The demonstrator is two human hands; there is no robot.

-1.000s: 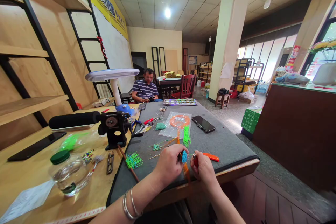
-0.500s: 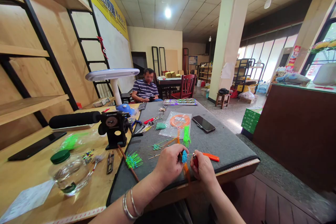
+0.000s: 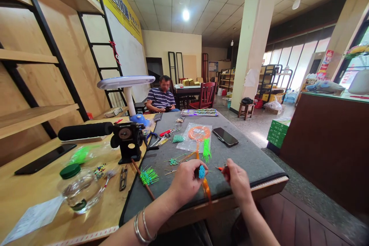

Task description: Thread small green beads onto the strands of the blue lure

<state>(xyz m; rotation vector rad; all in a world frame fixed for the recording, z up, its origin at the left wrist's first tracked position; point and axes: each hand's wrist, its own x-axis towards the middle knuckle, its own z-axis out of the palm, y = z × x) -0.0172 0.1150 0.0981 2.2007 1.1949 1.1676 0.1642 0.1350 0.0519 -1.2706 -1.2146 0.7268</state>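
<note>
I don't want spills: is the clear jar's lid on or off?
On: the green lid sits on top, covering the clear jar's mouth; how tight, I can't tell.

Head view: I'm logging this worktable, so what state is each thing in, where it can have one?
Left hand: closed around a blue bunch, which sticks out of it
Right hand: fingers bent, beside an orange tip; grip unclear
Jar: closed, green lid on, clear liquid inside
Phone: face up, screen dark
Ceiling bulb: lit
Green strands: loose bunch, lying down
</note>
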